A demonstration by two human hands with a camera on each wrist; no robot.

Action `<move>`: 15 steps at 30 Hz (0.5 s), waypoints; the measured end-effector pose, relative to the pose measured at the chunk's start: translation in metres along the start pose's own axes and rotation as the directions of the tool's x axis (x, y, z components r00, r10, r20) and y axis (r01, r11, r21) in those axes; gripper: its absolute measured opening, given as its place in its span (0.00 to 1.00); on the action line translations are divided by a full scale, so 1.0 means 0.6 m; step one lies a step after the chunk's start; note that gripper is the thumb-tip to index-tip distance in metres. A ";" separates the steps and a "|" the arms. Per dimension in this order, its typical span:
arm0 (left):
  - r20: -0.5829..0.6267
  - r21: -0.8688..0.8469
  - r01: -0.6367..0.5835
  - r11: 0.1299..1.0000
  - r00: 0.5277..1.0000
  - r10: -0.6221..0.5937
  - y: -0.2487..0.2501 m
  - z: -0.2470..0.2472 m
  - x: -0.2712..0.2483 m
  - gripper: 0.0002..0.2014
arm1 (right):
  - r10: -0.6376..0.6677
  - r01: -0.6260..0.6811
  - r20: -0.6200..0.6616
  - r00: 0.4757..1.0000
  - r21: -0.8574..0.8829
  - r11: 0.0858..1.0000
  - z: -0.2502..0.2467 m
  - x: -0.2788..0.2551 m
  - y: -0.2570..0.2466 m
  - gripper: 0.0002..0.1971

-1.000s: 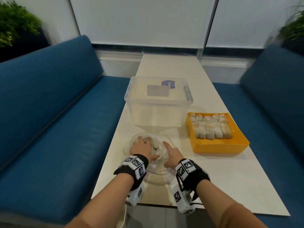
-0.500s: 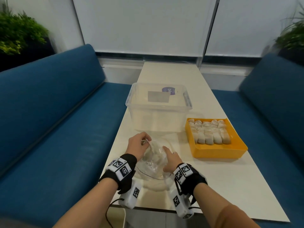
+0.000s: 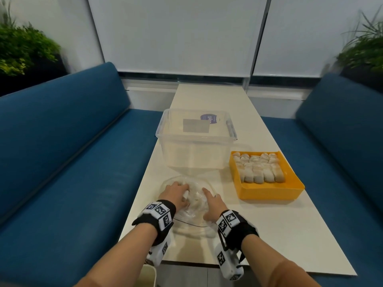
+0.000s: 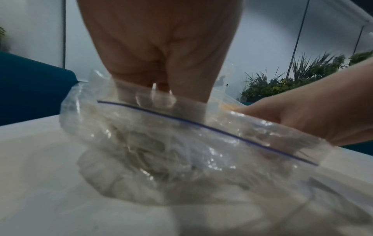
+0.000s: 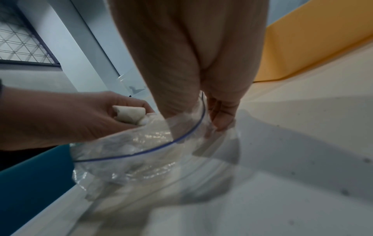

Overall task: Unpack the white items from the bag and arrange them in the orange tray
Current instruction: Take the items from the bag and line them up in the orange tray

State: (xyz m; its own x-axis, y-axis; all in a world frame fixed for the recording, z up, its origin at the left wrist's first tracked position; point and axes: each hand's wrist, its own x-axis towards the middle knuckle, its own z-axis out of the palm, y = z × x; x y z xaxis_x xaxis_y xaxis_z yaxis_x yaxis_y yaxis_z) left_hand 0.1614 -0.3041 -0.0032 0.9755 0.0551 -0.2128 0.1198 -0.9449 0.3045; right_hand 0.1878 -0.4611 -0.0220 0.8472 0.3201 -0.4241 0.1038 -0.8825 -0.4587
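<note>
A clear zip bag (image 3: 192, 212) with white pieces inside lies on the table's near end. My left hand (image 3: 180, 193) reaches into the bag's mouth; in the right wrist view its fingers grip one white cylindrical piece (image 5: 129, 115). My right hand (image 3: 209, 200) pinches the bag's blue-lined rim (image 5: 193, 127) on the right side and holds it open. The orange tray (image 3: 269, 193) stands to the right, with rows of white pieces (image 3: 259, 168) packed in its far half. The left fingertips are blurred behind plastic in the left wrist view.
A large clear plastic bin (image 3: 194, 150) stands just behind the bag, left of the tray. The white table (image 3: 269, 235) runs narrow between two blue sofas (image 3: 72, 162) (image 3: 331, 152). Potted plants sit in both far corners.
My left hand rose to the bag's mouth, then dipped back in and now grips a white piece. My right hand stayed on the bag's right side.
</note>
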 end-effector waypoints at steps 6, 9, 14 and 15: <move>-0.190 -0.432 -0.033 0.901 0.980 -0.056 -0.008 -0.035 -0.017 0.08 | -0.043 0.043 0.043 0.998 0.010 0.999 -0.021 -0.014 0.000 0.45; -0.228 -0.576 -0.096 0.812 0.973 -0.047 -0.017 -0.068 -0.031 0.05 | -0.049 0.048 0.069 0.996 0.012 0.999 -0.063 -0.035 -0.008 0.44; -0.061 -0.928 -0.010 0.373 0.990 -0.124 -0.027 -0.113 -0.046 0.15 | -0.266 0.293 -0.330 0.906 0.036 0.955 -0.133 -0.078 -0.052 0.27; -0.018 -0.966 0.017 0.258 0.991 -0.131 -0.022 -0.120 -0.048 0.16 | -0.307 0.364 -0.352 0.884 0.105 0.926 -0.142 -0.082 -0.065 0.24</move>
State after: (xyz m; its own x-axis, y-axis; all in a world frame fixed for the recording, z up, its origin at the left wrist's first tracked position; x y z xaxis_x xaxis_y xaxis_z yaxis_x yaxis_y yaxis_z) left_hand 0.1448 -0.2697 0.0660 0.9546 0.1839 -0.2345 0.2255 0.0690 0.9718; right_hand 0.1865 -0.4719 0.0832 0.9006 0.4328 0.0414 0.3496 -0.6643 -0.6607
